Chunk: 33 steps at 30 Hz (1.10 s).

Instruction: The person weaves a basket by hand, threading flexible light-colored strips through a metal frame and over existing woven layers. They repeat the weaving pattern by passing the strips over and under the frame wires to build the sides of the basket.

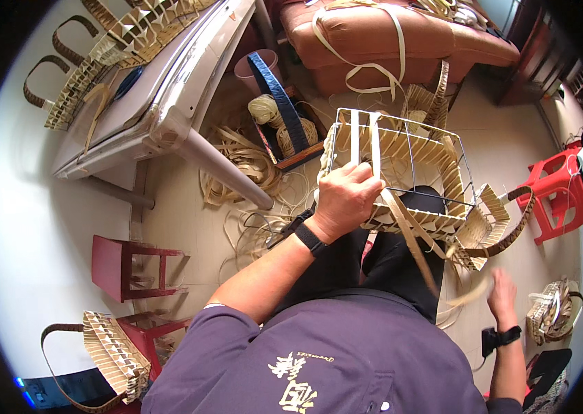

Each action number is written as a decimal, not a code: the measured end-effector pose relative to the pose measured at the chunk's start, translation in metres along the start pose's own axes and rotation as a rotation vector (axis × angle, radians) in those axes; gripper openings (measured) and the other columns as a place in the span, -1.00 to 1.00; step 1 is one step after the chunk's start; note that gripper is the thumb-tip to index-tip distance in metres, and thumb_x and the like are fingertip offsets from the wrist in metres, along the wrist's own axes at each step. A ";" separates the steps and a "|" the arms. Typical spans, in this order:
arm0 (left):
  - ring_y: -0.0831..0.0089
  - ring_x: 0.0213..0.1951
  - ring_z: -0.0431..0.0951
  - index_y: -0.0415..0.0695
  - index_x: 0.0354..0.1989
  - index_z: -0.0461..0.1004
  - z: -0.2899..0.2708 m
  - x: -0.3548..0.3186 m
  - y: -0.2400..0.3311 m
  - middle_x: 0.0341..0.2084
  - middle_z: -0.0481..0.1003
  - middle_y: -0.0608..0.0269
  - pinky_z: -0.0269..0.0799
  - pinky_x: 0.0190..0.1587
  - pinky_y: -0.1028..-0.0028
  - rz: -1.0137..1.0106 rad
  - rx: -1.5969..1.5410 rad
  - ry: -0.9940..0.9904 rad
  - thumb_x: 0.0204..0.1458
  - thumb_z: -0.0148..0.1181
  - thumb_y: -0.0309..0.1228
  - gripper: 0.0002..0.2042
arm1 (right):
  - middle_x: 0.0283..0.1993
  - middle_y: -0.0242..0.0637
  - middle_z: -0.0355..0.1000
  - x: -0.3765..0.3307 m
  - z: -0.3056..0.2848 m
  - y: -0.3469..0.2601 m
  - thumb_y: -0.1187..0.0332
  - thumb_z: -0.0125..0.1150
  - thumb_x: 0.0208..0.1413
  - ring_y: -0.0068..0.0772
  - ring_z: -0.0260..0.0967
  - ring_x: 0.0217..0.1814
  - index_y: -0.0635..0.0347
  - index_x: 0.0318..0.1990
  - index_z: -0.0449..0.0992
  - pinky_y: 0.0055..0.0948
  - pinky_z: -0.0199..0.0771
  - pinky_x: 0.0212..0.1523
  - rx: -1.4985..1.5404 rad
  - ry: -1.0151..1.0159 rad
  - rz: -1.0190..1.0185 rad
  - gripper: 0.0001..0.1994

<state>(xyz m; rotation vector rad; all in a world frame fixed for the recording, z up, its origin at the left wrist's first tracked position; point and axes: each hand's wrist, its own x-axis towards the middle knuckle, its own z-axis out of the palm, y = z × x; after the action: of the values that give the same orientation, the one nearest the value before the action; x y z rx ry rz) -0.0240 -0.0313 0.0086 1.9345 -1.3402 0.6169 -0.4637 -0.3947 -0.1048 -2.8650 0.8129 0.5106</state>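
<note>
A half-woven basket [458,172] rests over my lap, its dark wire frame partly wrapped in cream and tan flat strips. My left hand [350,196] is closed on the near left edge of the frame, where two pale strips [375,138] run across the open wire side. From beside that hand a long tan strip [408,231] trails down to the right, blurred at its lower end. My right hand [503,293] is off to the right, apart from the basket and close to the blurred strip. Its fingers are smeared, and whether they hold the strip cannot be made out.
Finished handled baskets stand on the table [188,69], on a red stool at lower left, and beside my right side. A box with twine balls [264,109] and a heap of loose strips [236,162] lie on the floor. A red plastic stool [557,193] stands right; a brown sofa [367,41] lies ahead.
</note>
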 end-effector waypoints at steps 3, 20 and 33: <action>0.22 -0.30 0.63 0.04 -0.35 0.66 0.001 0.002 0.000 -0.43 0.50 0.33 0.52 -0.35 0.21 -0.031 -0.043 0.005 0.13 0.45 -0.39 -0.93 | -0.08 -0.09 0.70 0.010 -0.129 -0.164 0.65 0.33 0.13 0.06 0.68 -0.10 0.17 -0.06 0.72 -0.17 0.72 -0.09 0.546 0.469 -0.396 -0.74; 0.18 -0.33 0.63 0.03 -0.36 0.63 0.005 0.005 0.005 -0.44 0.49 0.30 0.51 -0.34 0.18 -0.073 -0.089 -0.010 0.09 0.46 -0.43 -0.91 | 0.13 0.13 0.66 0.086 -0.114 -0.294 0.56 0.35 0.27 0.12 0.73 -0.07 0.34 0.31 0.61 -0.11 0.80 -0.11 0.361 0.868 -0.716 -0.56; 0.17 -0.25 0.64 0.02 -0.35 0.62 0.003 0.000 -0.002 -0.37 0.52 0.29 0.52 -0.31 0.17 -0.115 -0.067 -0.051 0.12 0.43 -0.36 -0.92 | -0.23 -0.16 0.50 0.069 -0.110 -0.257 0.56 0.31 0.23 -0.02 0.59 -0.34 0.15 -0.26 0.57 -0.14 0.59 -0.39 0.351 0.822 -0.677 -0.93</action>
<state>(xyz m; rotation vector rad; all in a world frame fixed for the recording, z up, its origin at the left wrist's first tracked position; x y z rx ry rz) -0.0223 -0.0327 0.0062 1.9684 -1.2544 0.4641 -0.2407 -0.2326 -0.0206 -2.6991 -0.0719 -0.8294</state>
